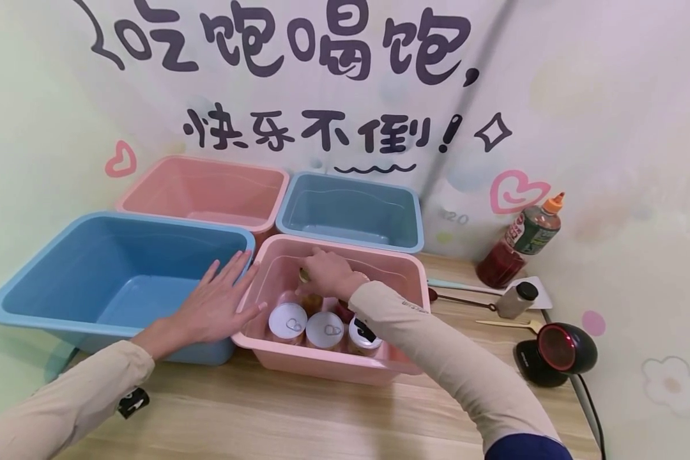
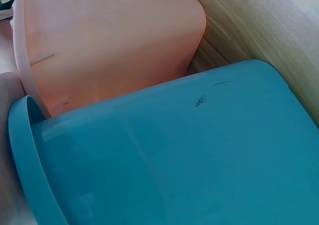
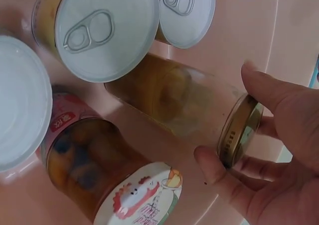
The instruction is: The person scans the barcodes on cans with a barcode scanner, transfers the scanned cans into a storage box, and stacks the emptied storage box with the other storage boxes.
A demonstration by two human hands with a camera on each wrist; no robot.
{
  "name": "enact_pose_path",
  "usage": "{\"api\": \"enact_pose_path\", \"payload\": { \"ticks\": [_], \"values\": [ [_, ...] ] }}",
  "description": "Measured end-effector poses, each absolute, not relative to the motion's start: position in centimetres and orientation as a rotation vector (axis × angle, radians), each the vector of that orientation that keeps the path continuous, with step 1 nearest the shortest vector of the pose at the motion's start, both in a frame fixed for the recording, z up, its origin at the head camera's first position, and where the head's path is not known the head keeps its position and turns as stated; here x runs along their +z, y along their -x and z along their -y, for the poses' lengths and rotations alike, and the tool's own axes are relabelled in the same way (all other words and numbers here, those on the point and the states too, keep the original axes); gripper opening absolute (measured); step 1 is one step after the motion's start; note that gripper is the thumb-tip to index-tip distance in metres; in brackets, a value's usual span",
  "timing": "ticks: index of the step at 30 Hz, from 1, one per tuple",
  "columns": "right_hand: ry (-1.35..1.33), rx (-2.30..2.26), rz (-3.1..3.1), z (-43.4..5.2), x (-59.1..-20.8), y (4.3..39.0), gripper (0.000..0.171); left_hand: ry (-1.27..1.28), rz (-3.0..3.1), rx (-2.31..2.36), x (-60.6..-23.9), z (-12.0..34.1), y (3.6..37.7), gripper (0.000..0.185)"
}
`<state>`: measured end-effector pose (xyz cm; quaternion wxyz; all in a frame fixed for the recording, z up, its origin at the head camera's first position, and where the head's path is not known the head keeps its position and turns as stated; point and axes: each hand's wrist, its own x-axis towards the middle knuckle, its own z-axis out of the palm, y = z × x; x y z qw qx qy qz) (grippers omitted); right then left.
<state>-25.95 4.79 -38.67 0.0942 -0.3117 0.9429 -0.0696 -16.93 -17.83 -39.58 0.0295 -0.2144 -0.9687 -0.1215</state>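
left arm (image 1: 69, 399) in from 8 o'clock, left hand (image 1: 215, 308) open-spread, fingers (image 1: 233, 273) toward 1. right arm (image 1: 448, 364) from 5, right hand (image 1: 329, 275) curled, gripping.

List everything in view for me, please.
Blue tubs: two, blue, front left, back right
Pink tubs: two, pink, back left, front right
Cans: three, silvery, front pink tub
Gold-lidded jar: one, amber, same tub
Picture-lidded jar: one, orange, same tub
Bottle: one, red, right
Small jar: one, grey, right
Utensils: three, blue, brown, yellowish, right
Corded device: one, black, right
Table: one, woodgrain, underneath
Lettering: two rows, dark, back wall
Drawings: several, mixed, walls
Sleeves: two, beige, forearms
Wrist devices: two, black, cuffs
Left hand: one, bare, front tubs' rims
Right hand: one, bare, gold lid
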Motion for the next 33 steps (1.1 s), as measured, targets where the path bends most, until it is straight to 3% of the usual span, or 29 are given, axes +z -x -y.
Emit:
{"api": "enact_pose_path", "payload": {
  "ticks": [10,18,33],
  "values": [
    [0.9,-0.101,-2.875,-3.9,-39.0,26.0,0.014,0.679,2.985,-0.396,-39.6,18.1,16.9,0.066],
    [0.942,-0.204,-2.846,-4.2,-38.5,26.4,0.022,0.696,2.983,-0.431,-39.7,18.2,16.9,0.06],
    [0.956,-0.362,-2.789,-6.9,-32.5,26.8,0.02,0.695,2.964,-0.422,-39.6,17.9,16.8,0.059]
  ]
}}
